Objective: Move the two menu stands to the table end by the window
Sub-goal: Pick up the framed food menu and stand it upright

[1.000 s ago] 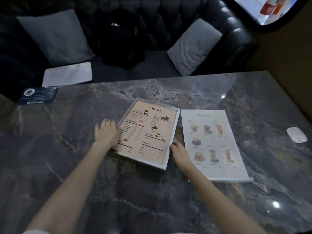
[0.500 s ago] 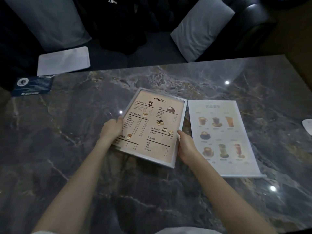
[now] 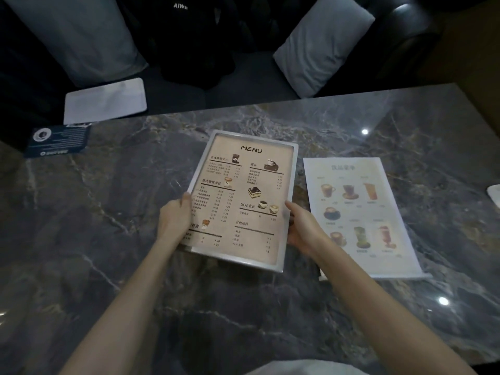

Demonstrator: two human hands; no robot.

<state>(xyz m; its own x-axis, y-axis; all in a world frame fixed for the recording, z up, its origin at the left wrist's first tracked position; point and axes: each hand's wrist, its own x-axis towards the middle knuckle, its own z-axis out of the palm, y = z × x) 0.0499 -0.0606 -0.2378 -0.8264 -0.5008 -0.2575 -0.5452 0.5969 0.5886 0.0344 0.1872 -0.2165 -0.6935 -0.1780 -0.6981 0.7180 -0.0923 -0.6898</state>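
Both hands are on the framed menu now, left hand (image 3: 173, 221) gripping its left edge, right hand (image 3: 303, 230) clamped on the right edge, near the middle of the counter (image 3: 108, 266). Its near edge looks raised off the marble. Second menu (image 3: 359, 212) lies flat just to its right, untouched. So neither looks delivered. Dark veined marble, dim room, a dark sofa (image 3: 400, 31) with grey cushions (image 3: 322, 41) on the far side; no window visible

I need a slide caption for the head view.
Both hands grip the framed beige menu stand; white drinks menu lies beside.
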